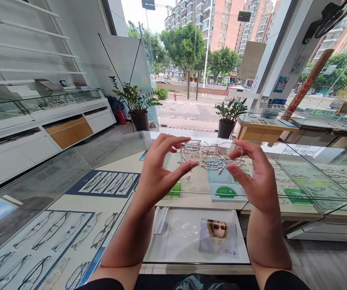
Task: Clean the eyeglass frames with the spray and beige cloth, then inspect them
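Note:
Between both hands, a pair of thin-rimmed round eyeglasses (195, 151) is held up above the glass display counter. My left hand (164, 169) pinches the left side of the frame, with thumb below and fingers above. On the opposite side, my right hand (253, 173) grips the other end near the hinge and temple, its thumb low and index finger at the lens edge. Through the lenses and the counter glass, rows of other eyeglasses show behind the frame.
Below my hands an open drawer (176, 249) holds a printed picture card (218, 237). Glasses on trays (102, 183) lie under glass at left, more at right. Two potted plants (139, 121) flank the doorway. A wall display case (34, 108) stands at left, a wooden cabinet (259, 133) at right.

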`<state>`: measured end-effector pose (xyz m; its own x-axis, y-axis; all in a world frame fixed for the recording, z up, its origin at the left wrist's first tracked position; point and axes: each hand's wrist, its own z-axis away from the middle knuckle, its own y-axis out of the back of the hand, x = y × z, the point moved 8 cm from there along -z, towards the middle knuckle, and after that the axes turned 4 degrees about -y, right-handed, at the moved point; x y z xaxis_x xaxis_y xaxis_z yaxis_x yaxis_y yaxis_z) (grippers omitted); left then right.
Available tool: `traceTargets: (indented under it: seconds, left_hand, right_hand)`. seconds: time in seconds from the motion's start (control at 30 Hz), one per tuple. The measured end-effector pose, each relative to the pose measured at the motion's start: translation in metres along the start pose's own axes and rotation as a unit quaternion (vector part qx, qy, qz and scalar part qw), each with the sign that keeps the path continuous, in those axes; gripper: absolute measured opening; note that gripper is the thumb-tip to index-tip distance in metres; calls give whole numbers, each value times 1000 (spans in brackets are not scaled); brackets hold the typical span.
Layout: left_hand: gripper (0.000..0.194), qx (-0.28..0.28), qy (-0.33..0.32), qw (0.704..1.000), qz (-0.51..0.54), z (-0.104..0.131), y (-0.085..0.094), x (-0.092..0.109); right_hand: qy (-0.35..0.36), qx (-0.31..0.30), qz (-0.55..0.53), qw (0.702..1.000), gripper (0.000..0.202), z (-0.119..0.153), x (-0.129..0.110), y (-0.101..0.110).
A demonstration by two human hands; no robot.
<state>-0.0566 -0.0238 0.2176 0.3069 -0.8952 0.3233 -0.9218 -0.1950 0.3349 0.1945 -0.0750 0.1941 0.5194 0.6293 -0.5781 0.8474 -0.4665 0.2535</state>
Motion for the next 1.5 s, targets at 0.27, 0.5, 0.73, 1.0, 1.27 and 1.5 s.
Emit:
traceTargets:
  seconds: [0.27, 0.5, 0.73, 1.0, 1.27, 1.5]
  left_hand:
    - [51, 21, -14, 999, -31, 0, 0, 3]
    - [51, 36, -24, 998, -43, 0, 0, 8]
    - [53, 44, -19, 997, -58, 1, -2, 8]
    - [50, 41, -44, 996, -67, 1, -3, 12]
    - [52, 28, -20, 997, -62, 0, -2, 5]
    - [54, -4, 1, 999, -36, -2, -2, -9]
  right_hand:
    - [15, -6, 38, 999, 47, -4, 0, 0]
    - [9, -27, 75, 997, 47, -7, 0, -1]
    - [3, -47, 82, 996, 48, -7, 4, -5]
    - [-5, -60, 98, 993, 50, -8, 7, -8]
    - [-5, -53, 78, 996, 45, -8, 7, -7]
    - [30, -3, 89, 996, 46, -10, -1, -2]
